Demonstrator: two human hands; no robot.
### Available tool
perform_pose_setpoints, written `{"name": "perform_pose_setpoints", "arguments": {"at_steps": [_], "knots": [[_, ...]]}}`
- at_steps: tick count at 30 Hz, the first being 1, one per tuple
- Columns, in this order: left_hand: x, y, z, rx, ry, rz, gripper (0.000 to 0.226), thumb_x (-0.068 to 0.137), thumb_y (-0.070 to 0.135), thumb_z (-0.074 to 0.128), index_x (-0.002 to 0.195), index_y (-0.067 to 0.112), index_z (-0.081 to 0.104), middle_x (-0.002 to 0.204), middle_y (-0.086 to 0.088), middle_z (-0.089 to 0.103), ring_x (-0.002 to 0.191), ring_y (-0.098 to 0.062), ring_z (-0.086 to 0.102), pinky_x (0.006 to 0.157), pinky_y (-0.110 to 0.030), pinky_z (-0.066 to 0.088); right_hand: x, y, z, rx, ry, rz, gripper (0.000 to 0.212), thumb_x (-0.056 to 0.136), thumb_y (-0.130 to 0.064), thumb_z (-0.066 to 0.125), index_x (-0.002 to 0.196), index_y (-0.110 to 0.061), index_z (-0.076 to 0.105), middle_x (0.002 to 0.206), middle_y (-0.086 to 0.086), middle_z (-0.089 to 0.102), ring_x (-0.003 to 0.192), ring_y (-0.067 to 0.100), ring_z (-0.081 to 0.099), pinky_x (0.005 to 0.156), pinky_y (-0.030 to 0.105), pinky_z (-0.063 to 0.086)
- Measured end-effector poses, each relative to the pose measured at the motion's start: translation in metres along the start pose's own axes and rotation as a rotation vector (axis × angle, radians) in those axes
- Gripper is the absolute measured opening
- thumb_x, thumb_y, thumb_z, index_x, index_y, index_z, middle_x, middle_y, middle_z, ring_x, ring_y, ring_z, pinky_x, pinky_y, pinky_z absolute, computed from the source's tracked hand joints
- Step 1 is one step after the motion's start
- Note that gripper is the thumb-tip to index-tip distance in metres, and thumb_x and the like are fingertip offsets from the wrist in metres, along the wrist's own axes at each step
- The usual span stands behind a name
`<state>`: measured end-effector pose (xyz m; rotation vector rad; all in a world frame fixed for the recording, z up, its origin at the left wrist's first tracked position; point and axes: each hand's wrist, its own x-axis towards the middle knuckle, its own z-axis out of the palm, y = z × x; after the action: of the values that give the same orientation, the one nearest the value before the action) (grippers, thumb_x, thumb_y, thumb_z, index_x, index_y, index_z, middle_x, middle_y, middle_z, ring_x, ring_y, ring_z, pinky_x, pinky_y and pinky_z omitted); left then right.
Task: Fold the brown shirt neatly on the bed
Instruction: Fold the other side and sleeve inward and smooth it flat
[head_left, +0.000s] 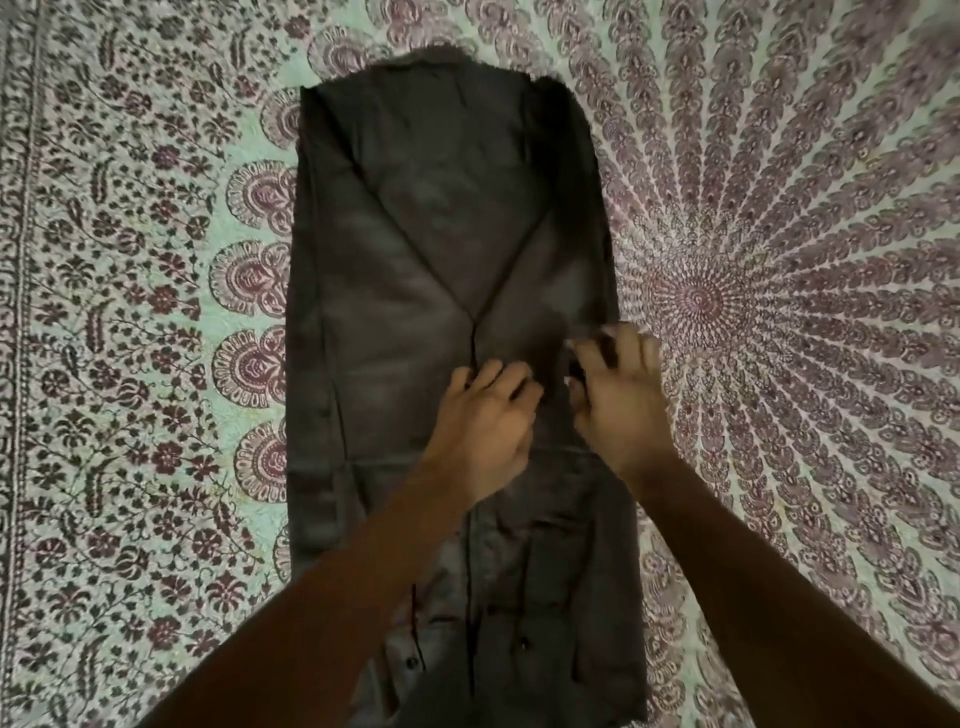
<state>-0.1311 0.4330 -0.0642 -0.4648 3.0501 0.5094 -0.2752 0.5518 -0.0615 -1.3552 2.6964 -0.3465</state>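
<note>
The brown shirt (415, 249) lies flat on the bed as a long narrow rectangle, both sides folded inward so the sleeves meet in a V along the middle. Buttons show near its closest end. My left hand (488, 421) rests palm down on the shirt's middle, fingers bent. My right hand (618, 400) sits just to its right near the shirt's right edge, fingers curled and pinching a fold of the dark cloth.
The bed is covered by a pale green sheet (779, 260) printed with maroon mandala and floral patterns. A striped border (21, 312) runs down the sheet's left side. Bare sheet lies on both sides of the shirt.
</note>
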Motion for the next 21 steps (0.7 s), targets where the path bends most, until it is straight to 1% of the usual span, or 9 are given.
{"name": "perform_pose_setpoints", "arguments": {"at_steps": [2,4,7,12,14,16,18,20,21], "knots": [[0.030,-0.008,-0.005,0.014,0.008,-0.058,0.042,0.079,0.028,0.068,0.120,0.015,0.066,0.138,-0.007,0.058,0.124,-0.031,0.056,0.095,-0.047,0.045,0.023,0.008,0.005,-0.054,-0.067,-0.101,0.056,0.072,-0.009,0.078,0.126,-0.011,0.063,0.130,0.017,0.050,0.111,0.037,0.044,0.092,0.046,0.049],[0.056,-0.021,-0.003,0.033,-0.010,-0.104,0.049,0.077,0.030,0.069,0.123,0.014,0.064,0.143,-0.010,0.055,0.130,-0.032,0.053,0.102,-0.051,0.045,0.047,0.013,0.009,-0.077,-0.115,-0.126,0.058,0.069,-0.009,0.078,0.125,-0.012,0.064,0.133,0.014,0.050,0.114,0.038,0.045,0.091,0.048,0.052],[0.071,-0.040,0.014,0.053,-0.032,-0.137,0.051,0.088,0.041,0.059,0.132,0.017,0.057,0.148,-0.009,0.051,0.133,-0.031,0.048,0.107,-0.053,0.040,0.085,0.024,0.012,-0.083,-0.110,-0.113,0.049,0.080,-0.020,0.072,0.128,-0.019,0.064,0.143,0.013,0.043,0.120,0.039,0.039,0.095,0.053,0.046],[0.059,-0.050,0.036,0.082,0.027,-0.105,0.047,0.095,0.045,0.053,0.133,0.019,0.059,0.152,-0.007,0.050,0.136,-0.030,0.047,0.106,-0.054,0.039,0.172,0.025,0.013,-0.017,0.011,-0.124,0.035,0.095,-0.039,0.063,0.128,-0.029,0.064,0.151,0.017,0.035,0.128,0.043,0.033,0.100,0.059,0.039],[0.057,-0.050,0.038,0.106,0.049,-0.077,0.047,0.094,0.046,0.054,0.131,0.018,0.061,0.152,-0.008,0.051,0.134,-0.029,0.046,0.104,-0.053,0.039,0.208,0.025,0.012,-0.004,0.013,-0.074,0.031,0.096,-0.037,0.062,0.126,-0.028,0.064,0.152,0.018,0.034,0.132,0.045,0.031,0.105,0.060,0.037],[0.057,-0.052,0.040,0.167,0.052,-0.047,0.050,0.092,0.047,0.056,0.131,0.017,0.064,0.152,-0.009,0.053,0.131,-0.029,0.045,0.101,-0.052,0.038,0.245,0.028,0.012,0.055,0.025,-0.044,0.028,0.095,-0.028,0.065,0.121,-0.021,0.065,0.149,0.023,0.035,0.132,0.049,0.033,0.106,0.060,0.040],[0.061,-0.054,0.039,0.197,0.052,-0.046,0.051,0.090,0.048,0.057,0.130,0.017,0.065,0.151,-0.009,0.054,0.130,-0.029,0.046,0.097,-0.050,0.037,0.274,0.028,0.009,0.086,0.099,-0.047,0.028,0.088,-0.011,0.065,0.116,-0.014,0.065,0.144,0.028,0.037,0.126,0.050,0.037,0.100,0.051,0.043],[0.063,-0.054,0.038,0.195,0.031,-0.055,0.050,0.089,0.049,0.058,0.129,0.019,0.066,0.151,-0.009,0.054,0.130,-0.029,0.048,0.096,-0.050,0.037,0.293,0.035,0.007,0.161,0.140,0.028,0.038,0.081,0.003,0.061,0.117,-0.009,0.064,0.141,0.028,0.037,0.122,0.045,0.039,0.091,0.034,0.036],[0.063,-0.054,0.038,0.191,0.025,-0.066,0.050,0.089,0.049,0.059,0.129,0.020,0.067,0.151,-0.008,0.054,0.130,-0.029,0.049,0.096,-0.049,0.037,0.301,0.042,0.011,0.231,0.122,0.098,0.041,0.078,0.003,0.063,0.117,-0.008,0.064,0.138,0.028,0.038,0.121,0.042,0.042,0.090,0.028,0.032]]}}
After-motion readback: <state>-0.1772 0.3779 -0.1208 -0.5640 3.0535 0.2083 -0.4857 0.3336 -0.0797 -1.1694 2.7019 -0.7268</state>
